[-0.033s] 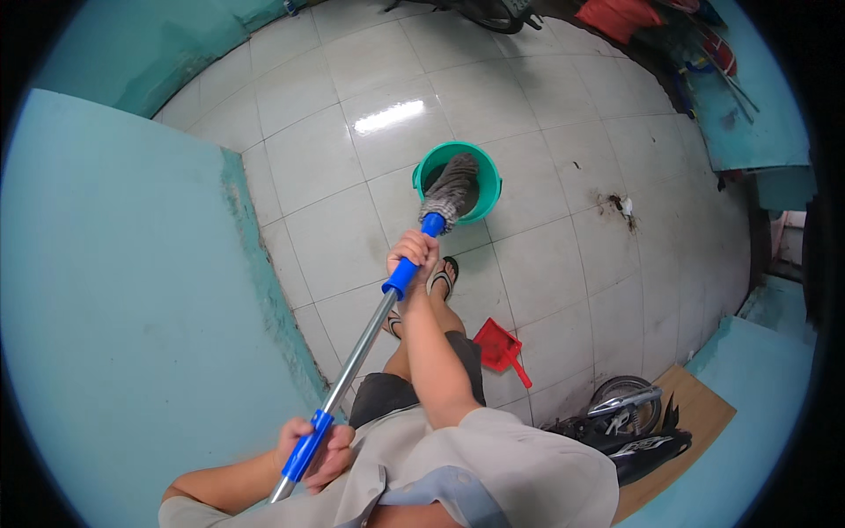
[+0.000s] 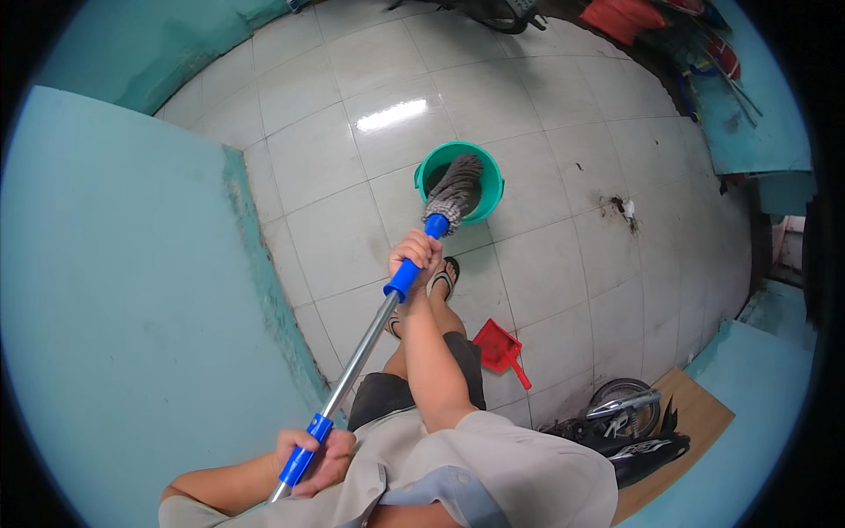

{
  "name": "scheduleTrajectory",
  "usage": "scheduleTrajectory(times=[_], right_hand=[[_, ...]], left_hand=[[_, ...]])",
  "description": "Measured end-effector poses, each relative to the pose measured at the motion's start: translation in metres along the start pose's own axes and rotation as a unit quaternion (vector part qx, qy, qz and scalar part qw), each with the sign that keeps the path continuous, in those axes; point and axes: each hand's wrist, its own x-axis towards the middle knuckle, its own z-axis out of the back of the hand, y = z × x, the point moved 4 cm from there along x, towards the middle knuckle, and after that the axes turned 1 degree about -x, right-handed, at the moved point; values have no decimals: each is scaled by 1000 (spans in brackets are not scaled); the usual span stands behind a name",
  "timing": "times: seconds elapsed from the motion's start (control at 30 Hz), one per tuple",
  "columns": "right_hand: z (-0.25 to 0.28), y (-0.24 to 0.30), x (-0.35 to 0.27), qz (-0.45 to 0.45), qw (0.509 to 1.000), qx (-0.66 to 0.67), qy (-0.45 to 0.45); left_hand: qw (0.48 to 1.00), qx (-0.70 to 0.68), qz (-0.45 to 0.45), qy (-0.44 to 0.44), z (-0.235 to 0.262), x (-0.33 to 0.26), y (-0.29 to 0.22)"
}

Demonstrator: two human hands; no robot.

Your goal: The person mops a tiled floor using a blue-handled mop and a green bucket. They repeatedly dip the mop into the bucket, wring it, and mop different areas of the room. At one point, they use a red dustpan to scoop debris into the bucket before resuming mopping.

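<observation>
Nothing we see has shifted — our left hand (image 2: pixel 310 459) grips the mop (image 2: pixel 387 299) near its top, our right hand (image 2: pixel 414 253) clasps it low, mop head inside the green bucket (image 2: pixel 493 180).

Bright even light, glare on floor tiles (image 2: pixel 392 114), fisheye-bent edges

Left hand (image 2: pixel 310 458): at 7 o'clock, low in the frame, fingers curled shut in a fist grip, knuckles outward; forearm enters from the lower left, elbow bent.
Right hand (image 2: pixel 414 255): near centre, toward 12 o'clock from the left, fingers wrapped closed; arm extended forward and down, forearm nearly straight, short sleeve at the shoulder.
Hands well apart.
</observation>
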Motion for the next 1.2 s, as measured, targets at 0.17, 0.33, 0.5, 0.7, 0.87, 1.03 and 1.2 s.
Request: scheduleTrajectory(times=[0.17,0.33,0.5,0.7,0.87,1.03,1.2], right_hand=[[27,51,-3,11,981,-114,-158],[76,134,4,126,614,-574,-527],[40,137,20,119,540,-618,-558],[24,140,34,120,668,-551,-485],[18,116,47,112,803,-433,-395],[3,104,40,78,912,-321,-243],[-5,104,36,75,929,-285,-222]], left_hand=[[975,68,77,-197,38,3,-13],[555,632,51,-539,112,11,-59],[420,719,-64,-551,114,33,-54],[846,344,-92,-397,69,25,-48],[965,68,-98,-232,33,13,-60],[990,-25,122,-68,45,13,-42],[885,222,165,-374,51,11,-51]])
